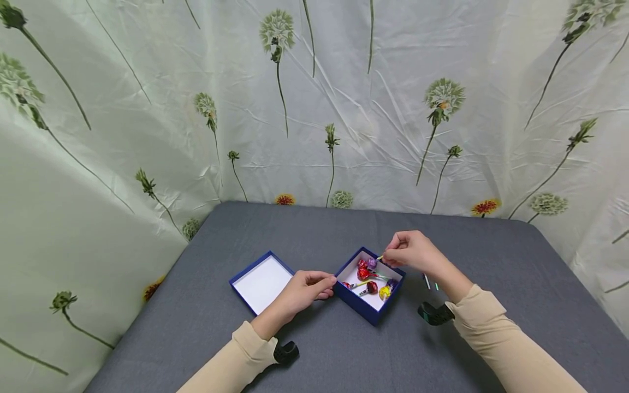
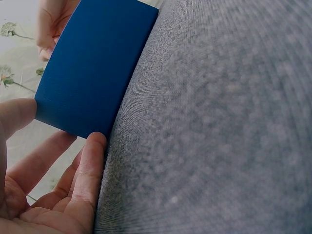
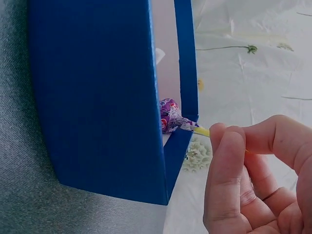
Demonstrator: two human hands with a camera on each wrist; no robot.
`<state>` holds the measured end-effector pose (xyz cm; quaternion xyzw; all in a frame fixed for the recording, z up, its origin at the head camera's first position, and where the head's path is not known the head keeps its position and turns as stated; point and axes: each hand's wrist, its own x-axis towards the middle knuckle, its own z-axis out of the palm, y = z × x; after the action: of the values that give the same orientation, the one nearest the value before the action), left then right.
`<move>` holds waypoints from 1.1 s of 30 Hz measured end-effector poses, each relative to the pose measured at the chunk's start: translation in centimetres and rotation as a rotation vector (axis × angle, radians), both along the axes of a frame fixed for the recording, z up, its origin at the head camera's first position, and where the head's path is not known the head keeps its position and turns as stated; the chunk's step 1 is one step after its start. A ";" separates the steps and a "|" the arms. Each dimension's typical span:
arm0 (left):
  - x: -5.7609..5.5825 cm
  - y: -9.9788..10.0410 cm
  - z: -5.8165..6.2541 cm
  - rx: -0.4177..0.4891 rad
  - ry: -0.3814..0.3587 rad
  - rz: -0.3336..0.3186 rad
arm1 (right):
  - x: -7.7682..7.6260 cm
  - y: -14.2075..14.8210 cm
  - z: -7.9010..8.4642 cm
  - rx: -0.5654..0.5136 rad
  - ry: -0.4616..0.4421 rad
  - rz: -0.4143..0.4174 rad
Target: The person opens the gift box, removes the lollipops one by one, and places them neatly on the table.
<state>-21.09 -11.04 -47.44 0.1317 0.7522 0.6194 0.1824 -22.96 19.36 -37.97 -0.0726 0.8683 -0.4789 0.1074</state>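
Observation:
My right hand point(image 1: 411, 250) pinches the yellow stick of a purple-wrapped lollipop point(image 3: 170, 116) between thumb and fingertips. The lollipop's head is at the far corner of an open blue box point(image 1: 361, 303), within its walls. Inside the white-lined box lie several more lollipops, among them a red one point(image 1: 372, 287) and a yellow one point(image 1: 385, 292). At the box's left corner, my left hand point(image 1: 306, 289) rests its fingertips against the outside. The left wrist view shows the thumb point(image 2: 18, 115) at the rim and a finger point(image 2: 91, 165) low by the table.
A shallow blue-edged lid point(image 1: 260, 282) with a white inside lies left of the box, partly behind the left hand. Thin sticks point(image 1: 426, 281) lie on the grey table point(image 1: 344, 360) by the right forearm. A flower-print curtain point(image 1: 314, 109) hangs behind.

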 end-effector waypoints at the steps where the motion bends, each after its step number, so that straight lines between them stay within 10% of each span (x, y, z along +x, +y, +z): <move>1: 0.0 0.0 0.0 0.000 0.001 0.000 | 0.0 0.1 0.0 -0.010 0.000 0.005; 33: 0.0 -0.1 0.2 -0.006 -0.011 -0.012 | 2.1 3.4 -0.7 -0.154 0.023 -0.120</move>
<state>-21.04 -11.14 -47.22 0.1324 0.7523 0.6166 0.1905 -20.87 22.71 -38.67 -0.0342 0.8329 -0.5488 0.0625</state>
